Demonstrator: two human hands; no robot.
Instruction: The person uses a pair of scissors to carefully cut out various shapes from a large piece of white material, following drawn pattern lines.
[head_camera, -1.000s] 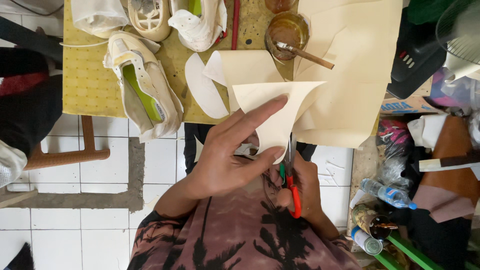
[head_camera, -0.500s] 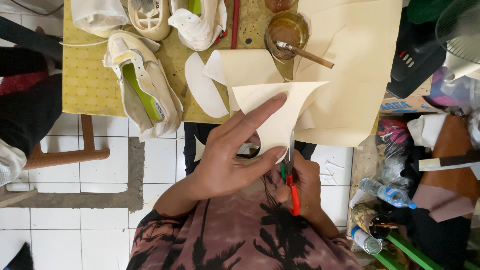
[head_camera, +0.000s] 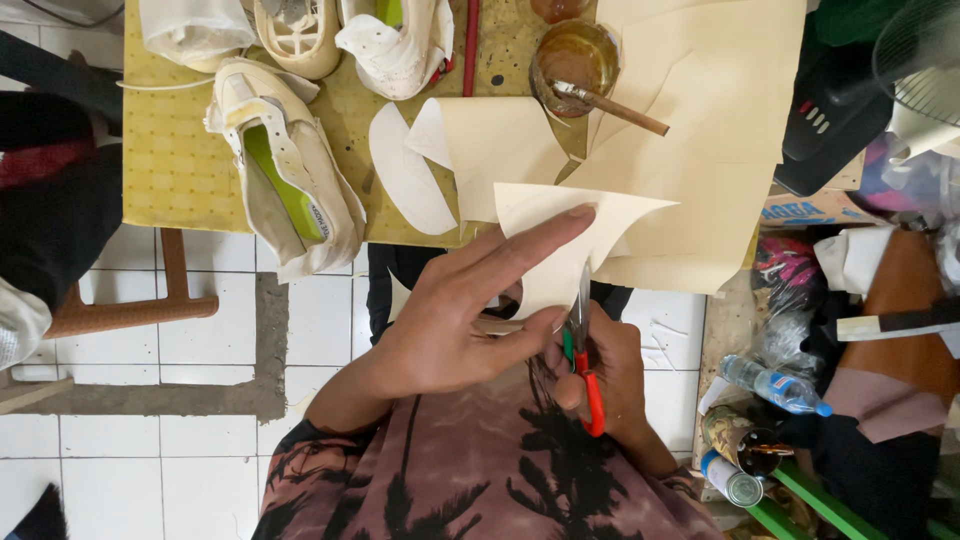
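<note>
Right hand (head_camera: 610, 375) gripped red-handled scissors (head_camera: 583, 345) with blades partway into a cream sheet piece (head_camera: 560, 250) held by the left hand (head_camera: 455, 325), fingers spread, just off the table's (head_camera: 180, 160) near edge, cut unfinished, trimmed pieces (head_camera: 405, 165) already on it.

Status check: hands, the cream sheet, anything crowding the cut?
Left hand pinches cream sheet. Right hand grips red-handled scissors, blades in the sheet. White shoe and glue bowl sit apart on the table.
</note>
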